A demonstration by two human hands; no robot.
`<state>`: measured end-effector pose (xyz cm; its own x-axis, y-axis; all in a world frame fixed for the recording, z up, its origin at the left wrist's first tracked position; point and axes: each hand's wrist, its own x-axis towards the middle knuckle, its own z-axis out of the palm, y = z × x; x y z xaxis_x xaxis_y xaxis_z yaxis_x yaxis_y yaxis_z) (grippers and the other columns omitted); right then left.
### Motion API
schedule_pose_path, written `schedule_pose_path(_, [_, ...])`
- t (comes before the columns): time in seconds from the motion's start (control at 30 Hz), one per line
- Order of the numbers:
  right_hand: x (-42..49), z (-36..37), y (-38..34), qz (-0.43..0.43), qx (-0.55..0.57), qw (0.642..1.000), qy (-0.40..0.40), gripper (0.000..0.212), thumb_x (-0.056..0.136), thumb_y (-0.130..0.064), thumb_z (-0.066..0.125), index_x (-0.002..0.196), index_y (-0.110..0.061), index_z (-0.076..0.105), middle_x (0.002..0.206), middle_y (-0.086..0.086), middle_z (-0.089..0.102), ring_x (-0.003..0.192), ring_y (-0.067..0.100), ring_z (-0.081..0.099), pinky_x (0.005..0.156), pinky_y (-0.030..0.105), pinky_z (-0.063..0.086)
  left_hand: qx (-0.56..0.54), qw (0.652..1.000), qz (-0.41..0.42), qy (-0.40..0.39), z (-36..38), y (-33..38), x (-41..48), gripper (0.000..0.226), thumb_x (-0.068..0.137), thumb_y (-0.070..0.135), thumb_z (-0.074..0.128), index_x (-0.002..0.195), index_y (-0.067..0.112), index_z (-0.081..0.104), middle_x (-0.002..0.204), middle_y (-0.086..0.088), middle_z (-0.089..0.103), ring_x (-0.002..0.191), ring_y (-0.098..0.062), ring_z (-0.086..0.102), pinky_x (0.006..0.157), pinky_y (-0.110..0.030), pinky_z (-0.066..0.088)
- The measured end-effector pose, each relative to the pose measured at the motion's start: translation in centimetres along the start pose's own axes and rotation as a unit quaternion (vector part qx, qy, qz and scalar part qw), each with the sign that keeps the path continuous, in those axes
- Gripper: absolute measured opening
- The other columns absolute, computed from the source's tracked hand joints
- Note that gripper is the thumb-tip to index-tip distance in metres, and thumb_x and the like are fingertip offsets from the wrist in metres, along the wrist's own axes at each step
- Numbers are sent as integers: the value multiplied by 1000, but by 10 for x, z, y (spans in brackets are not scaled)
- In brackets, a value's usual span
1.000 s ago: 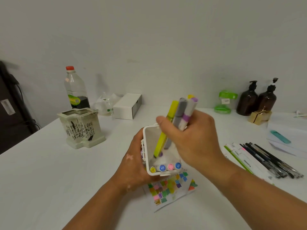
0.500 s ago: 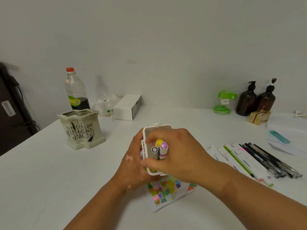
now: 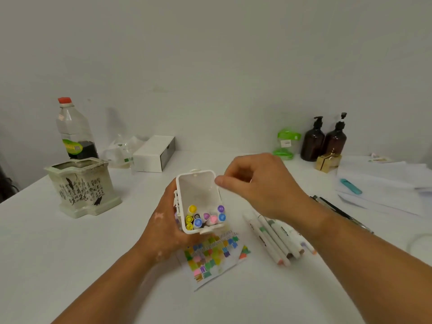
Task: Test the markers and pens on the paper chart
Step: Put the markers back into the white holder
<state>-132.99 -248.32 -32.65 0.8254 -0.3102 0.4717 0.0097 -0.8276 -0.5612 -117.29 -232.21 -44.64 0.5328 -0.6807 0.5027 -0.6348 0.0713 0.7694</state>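
Note:
My left hand (image 3: 163,228) grips a white plastic marker box (image 3: 198,183) from its left side, tilted so its opening faces me. Several markers (image 3: 205,217) with yellow, blue, pink and purple caps stand inside at its bottom. My right hand (image 3: 261,183) hovers just right of the box's rim, fingers loosely curled and holding nothing. Under the box lies the paper chart (image 3: 215,256) with coloured swatches. White-barrelled markers (image 3: 275,237) lie on the table to the right of the chart, partly under my right forearm.
A ceramic pot (image 3: 81,188) stands at the left, a plastic bottle (image 3: 74,132) and a white carton (image 3: 154,153) behind it. Two brown pump bottles (image 3: 323,139), a green container (image 3: 285,143), white papers (image 3: 383,183) with a teal object (image 3: 350,186) and dark pens (image 3: 336,210) sit right.
My right hand pushed the yellow, grey and purple markers down into the box, let them go and drew back to the right of the rim. The left hand kept hold of the box.

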Motion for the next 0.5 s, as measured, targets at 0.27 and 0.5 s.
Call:
schedule_pose_path(0.27, [-36, 8, 97, 247, -271, 915, -170, 37, 81, -51, 69, 95, -17, 68, 92, 1, 69, 81, 16, 65, 66, 34, 55, -32, 998, -46, -31, 7, 3, 18, 108, 52, 53, 95, 137, 60, 29, 125, 26, 61, 111, 4, 62, 73, -9, 53])
schedule_pose_path(0.5, [-40, 35, 97, 234, -340, 891, -190, 44, 71, -61, 71, 71, -27, 44, 71, -7, 51, 58, 7, 50, 44, 25, 31, -40, 997, -47, -41, 12, -1, 23, 105, 59, 46, 93, 141, 54, 28, 125, 29, 59, 114, 3, 61, 75, -10, 54])
